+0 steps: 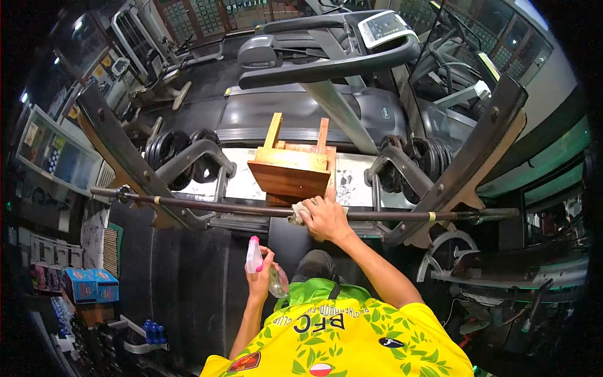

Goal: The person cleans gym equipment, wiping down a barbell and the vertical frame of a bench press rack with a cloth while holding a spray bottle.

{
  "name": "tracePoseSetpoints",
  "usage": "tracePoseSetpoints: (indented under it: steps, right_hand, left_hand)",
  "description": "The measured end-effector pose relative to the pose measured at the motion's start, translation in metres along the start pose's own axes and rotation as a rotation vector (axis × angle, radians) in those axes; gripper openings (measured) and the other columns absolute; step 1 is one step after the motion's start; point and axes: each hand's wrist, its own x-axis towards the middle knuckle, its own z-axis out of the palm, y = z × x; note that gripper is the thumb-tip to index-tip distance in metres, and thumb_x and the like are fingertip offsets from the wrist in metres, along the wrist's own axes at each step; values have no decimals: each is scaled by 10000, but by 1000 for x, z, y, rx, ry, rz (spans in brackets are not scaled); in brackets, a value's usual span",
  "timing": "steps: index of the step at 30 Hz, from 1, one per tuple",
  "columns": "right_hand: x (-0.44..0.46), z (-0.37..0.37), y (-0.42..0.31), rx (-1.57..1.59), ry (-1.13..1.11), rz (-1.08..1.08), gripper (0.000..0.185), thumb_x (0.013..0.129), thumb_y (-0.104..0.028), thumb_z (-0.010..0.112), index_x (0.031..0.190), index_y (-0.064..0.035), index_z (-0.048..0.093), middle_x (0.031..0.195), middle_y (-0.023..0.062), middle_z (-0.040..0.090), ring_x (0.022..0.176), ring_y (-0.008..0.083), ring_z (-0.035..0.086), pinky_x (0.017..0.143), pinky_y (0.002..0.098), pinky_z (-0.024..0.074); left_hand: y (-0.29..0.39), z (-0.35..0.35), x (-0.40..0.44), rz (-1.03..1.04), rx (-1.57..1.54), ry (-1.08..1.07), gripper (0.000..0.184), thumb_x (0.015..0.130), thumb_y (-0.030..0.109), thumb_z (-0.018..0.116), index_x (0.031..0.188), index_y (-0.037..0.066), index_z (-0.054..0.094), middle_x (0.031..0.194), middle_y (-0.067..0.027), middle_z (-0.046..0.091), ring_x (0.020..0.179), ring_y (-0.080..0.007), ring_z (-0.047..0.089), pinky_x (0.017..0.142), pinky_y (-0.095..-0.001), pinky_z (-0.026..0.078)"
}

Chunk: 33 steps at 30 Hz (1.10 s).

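My left hand (pixel 260 280) is wrapped around a spray bottle (pixel 279 284) with a clear body and a pink and white spray head, held below the bar. On the middle of a long dark barbell (pixel 396 216), my right hand (pixel 328 218) presses a crumpled pale cloth (pixel 298 214). The barbell lies level across the rack, in front of me. Just beyond it, a wooden stool (pixel 290 179) is tipped over with its legs pointing away; its seat edge sits close behind my right hand.
Slanted rack uprights (pixel 135 154) stand on both sides, with weight plates (pixel 168 157) stored beside them. A treadmill (pixel 314 113) fills the space behind. At left are a glass-door fridge (pixel 53 151) and a blue box (pixel 92 286); a bench-like black machine (pixel 487 270) is at right.
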Motion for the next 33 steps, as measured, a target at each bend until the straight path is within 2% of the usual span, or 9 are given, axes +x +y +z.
tracePoseSetpoints:
  steps: [2, 4, 6, 7, 14, 19, 22, 30, 33]
  right_hand:
    - [23, -12, 1, 64, -488, 250, 447, 890, -441, 413, 1043, -85, 635, 1043, 184, 631, 955, 320, 605, 810, 427, 462]
    - [38, -3, 17, 141, -521, 264, 539, 902, -469, 325, 1034, -57, 648, 1020, 226, 631, 998, 351, 596, 870, 436, 453]
    - [59, 42, 46, 202, -867, 246, 548, 902, -466, 326, 1117, -57, 620, 1121, 235, 590, 1096, 359, 546, 957, 424, 404]
    - [63, 58, 59, 295, -929, 285, 669, 915, -511, 257, 1130, 39, 572, 1198, 280, 526, 1143, 414, 486, 987, 422, 359]
    - [59, 35, 45, 236, -913, 280, 650, 923, -521, 249, 1064, -14, 631, 1092, 241, 601, 1054, 402, 554, 941, 440, 409]
    - [21, -5, 14, 6, -192, -86, 411, 839, -460, 510, 775, -74, 636, 692, 122, 636, 692, 282, 639, 585, 395, 491]
    - [8, 18, 24, -73, 115, -241, 380, 824, -464, 553, 782, -91, 613, 677, 81, 601, 631, 247, 601, 539, 369, 468]
    - [1, 12, 33, -139, 198, -433, 422, 778, -423, 622, 1016, -77, 576, 856, 52, 609, 689, 198, 565, 592, 324, 462]
    - [-2, 6, 34, -118, 142, -477, 431, 765, -348, 643, 1088, -75, 560, 1083, 74, 605, 774, 199, 569, 673, 307, 459]
  left_hand:
    - [-1, 3, 2, 16, 9, -21, 170, 858, 67, 596, 994, 39, 498, 823, -27, 539, 592, -101, 568, 550, -251, 470]
    - [-2, 6, 1, -23, -17, -39, 169, 856, 56, 595, 992, 37, 497, 822, -27, 537, 594, -101, 567, 547, -251, 469]
    - [-2, 8, -1, -20, -4, -32, 169, 854, 49, 595, 990, 34, 496, 821, -28, 539, 589, -102, 565, 544, -251, 471]
    - [0, 9, -4, -40, 6, -43, 182, 855, 81, 597, 998, 63, 486, 833, -20, 529, 587, -99, 553, 553, -245, 459]
    - [-8, -1, -10, -40, -46, 57, 164, 856, 60, 595, 989, 41, 500, 796, -26, 546, 579, -94, 564, 548, -248, 470]
    - [-8, 5, -7, 11, -44, 142, 160, 852, 63, 598, 986, 53, 513, 792, -22, 542, 584, -92, 564, 548, -255, 477]
    - [-9, 12, -7, 27, -62, 178, 158, 852, 58, 597, 985, 53, 513, 799, -23, 541, 583, -93, 564, 552, -257, 479]
    - [-16, 23, -17, 38, -76, 214, 169, 859, 68, 585, 1004, 44, 501, 847, -25, 528, 577, -98, 561, 567, -253, 480]
    - [-28, 24, -19, 51, -69, 238, 221, 871, 104, 586, 1056, 63, 472, 865, -46, 525, 544, -122, 556, 570, -279, 485]
